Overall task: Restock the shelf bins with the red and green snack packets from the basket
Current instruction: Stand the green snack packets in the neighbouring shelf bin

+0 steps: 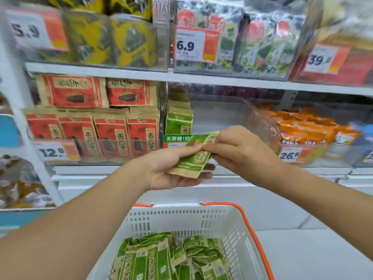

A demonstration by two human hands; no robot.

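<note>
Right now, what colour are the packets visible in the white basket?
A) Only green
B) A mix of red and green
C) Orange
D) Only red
A: every packet showing in the basket is one of the green packets; the red packets sit only in the shelf bin, while the left hand and right hand hold a green packet together.

Green packets (171, 259) heaped in basket (232, 223)

Bright, even light; blurred edges
</note>
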